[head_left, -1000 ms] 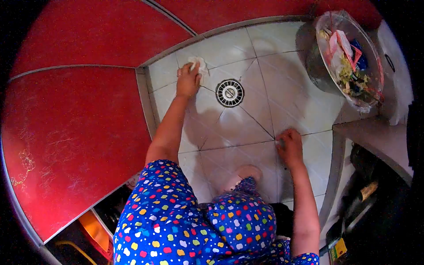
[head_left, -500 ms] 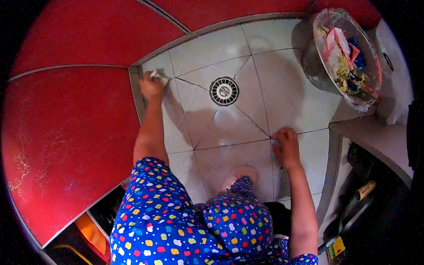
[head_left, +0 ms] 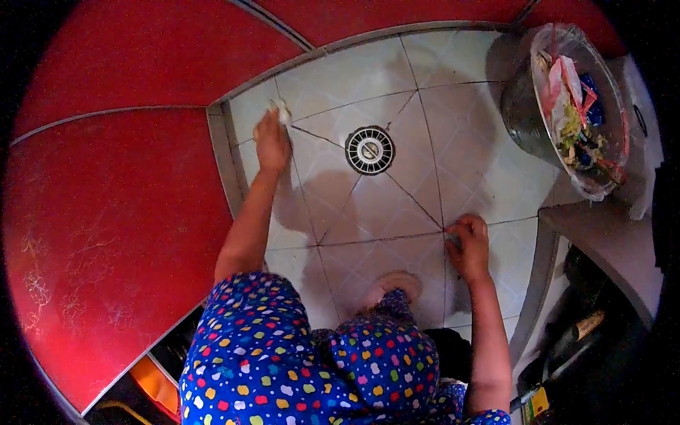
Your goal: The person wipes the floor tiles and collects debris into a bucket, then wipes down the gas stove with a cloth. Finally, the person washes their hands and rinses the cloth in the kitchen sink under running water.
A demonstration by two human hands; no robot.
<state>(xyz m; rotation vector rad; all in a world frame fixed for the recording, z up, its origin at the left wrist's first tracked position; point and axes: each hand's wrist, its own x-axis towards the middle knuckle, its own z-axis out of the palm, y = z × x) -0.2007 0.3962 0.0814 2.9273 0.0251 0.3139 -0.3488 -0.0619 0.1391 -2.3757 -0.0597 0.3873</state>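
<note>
Left hand [head_left: 272, 144] slides nearer drain [head_left: 370, 150] | clamped on white cloth [head_left: 282, 112] | right hand [head_left: 470, 248] over tiles [head_left: 467, 156], can't tell its grip

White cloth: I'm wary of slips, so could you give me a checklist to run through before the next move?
1. White cloth in contact with the left hand: ok.
2. Right hand empty: cannot tell, it is half curled.
3. Drain cover unobstructed: ok, nothing lies on it.
4. Floor tiles dry: cannot tell.
5. Bin away from the hands: ok, apart from both.
6. Bin lidded: not ok, waste shows.
</note>
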